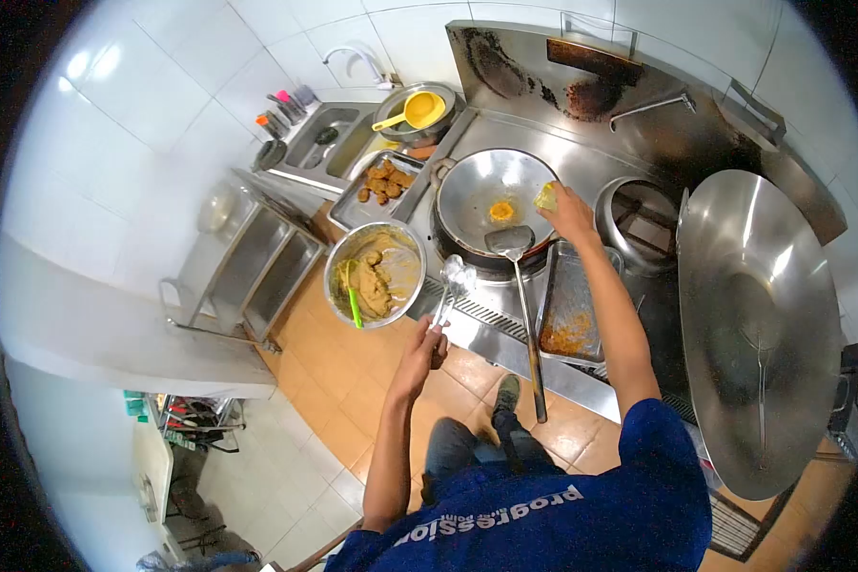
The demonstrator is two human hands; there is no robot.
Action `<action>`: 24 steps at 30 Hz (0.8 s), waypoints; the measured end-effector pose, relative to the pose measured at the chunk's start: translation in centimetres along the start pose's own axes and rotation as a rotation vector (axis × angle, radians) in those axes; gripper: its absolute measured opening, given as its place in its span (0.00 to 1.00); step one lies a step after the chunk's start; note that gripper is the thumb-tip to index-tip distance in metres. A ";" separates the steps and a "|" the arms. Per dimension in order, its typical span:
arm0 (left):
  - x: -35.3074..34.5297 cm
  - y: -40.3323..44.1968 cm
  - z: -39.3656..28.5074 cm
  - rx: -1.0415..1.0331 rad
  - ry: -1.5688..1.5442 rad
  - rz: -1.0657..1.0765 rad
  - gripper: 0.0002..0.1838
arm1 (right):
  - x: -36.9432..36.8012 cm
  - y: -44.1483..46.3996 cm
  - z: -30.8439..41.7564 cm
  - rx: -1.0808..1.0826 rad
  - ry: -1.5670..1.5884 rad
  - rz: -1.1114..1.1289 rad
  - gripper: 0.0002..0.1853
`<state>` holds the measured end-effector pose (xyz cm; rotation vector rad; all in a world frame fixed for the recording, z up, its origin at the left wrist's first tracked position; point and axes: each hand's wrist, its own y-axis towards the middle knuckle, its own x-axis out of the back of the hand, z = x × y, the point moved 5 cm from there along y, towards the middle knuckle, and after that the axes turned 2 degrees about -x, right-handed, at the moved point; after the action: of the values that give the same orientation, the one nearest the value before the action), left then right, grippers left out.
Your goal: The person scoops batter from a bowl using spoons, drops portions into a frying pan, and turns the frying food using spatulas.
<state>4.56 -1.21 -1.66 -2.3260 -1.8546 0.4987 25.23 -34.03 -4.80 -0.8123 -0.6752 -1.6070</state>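
a: what's nearest, and what does it hold?

b: the left hand — closed round the handle of a metal utensil. the head points away from the body, toward the wok, and glints too much to tell its exact shape.

a: what flanks it?

b: on its left, a mixing bowl of pale batter with a green-handled scraper in it. on its right, a long spatula, its axis running away from the body: handle end nearer, blade over the wok's near rim. neither hand is on it.

a: where's the wok, then?

b: ahead of the body, beyond the left hand and a little to its right. a small orange-yellow patch shows in the bottom.

a: which hand is nearer to it?

b: the right hand, clearly. it's at the right rim, closed narrow on a yellow piece — of what, i can't tell, nor whether it touches the rim.

a: and farther off?

b: browned pieces on a tray, past the mixing bowl, then a yellow dipper.
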 end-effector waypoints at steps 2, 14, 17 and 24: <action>-2.1 -0.6 0.7 0.076 -0.034 0.030 0.09 | 0.7 -1.7 -2.0 0.039 -0.225 -0.004 0.34; 9.0 17.2 -4.9 0.113 -0.061 0.252 0.09 | -5.4 6.7 3.4 -0.138 -0.579 0.079 0.31; 11.2 18.2 -7.0 0.133 0.002 0.225 0.09 | -4.9 7.9 3.5 -0.249 -0.557 0.087 0.31; 15.3 20.8 -6.8 0.074 0.013 0.308 0.08 | -5.9 11.0 4.0 -0.278 -0.719 0.049 0.27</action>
<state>28.96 9.26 -4.25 -2.5684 -1.4496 0.5728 37.24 -29.39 -7.21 -1.6342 -0.9269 -1.3644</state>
